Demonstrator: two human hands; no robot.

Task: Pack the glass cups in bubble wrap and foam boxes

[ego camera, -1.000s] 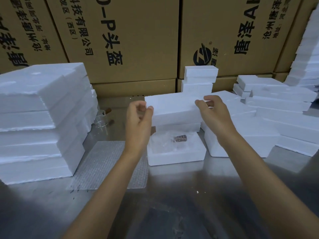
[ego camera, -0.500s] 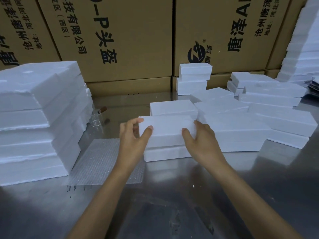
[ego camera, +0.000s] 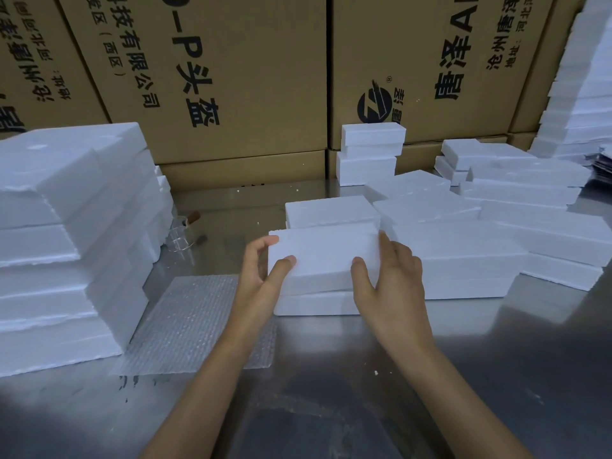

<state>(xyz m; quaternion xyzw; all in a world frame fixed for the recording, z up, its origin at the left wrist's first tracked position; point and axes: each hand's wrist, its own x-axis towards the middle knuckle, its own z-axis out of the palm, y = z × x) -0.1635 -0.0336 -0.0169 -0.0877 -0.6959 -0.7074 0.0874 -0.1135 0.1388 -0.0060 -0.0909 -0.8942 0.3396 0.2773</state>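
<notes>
A: Wall of cardboard cartons at the back, steel table in front, big stack of foam slabs on the left, more foam boxes spread out on the right

B: And in the middle?

A: Foam lid sitting on a foam base, slightly tilted, not seated flush. Left hand gripping the lid's left end, thumb on top, fingers curled round the edge. Right hand holding the right end, thumb on top, fingers along the side

B: Any cup showing?

A: Nothing visible inside the closed box. One bare glass cup lying by the left stack, just behind the sheet of bubble wrap

B: Risks from here?

A: Pressing down while crooked, probably, could crack or crumble a foam edge, or leave a gap. Loose cup near the stack could roll or get knocked by a careless elbow
</notes>
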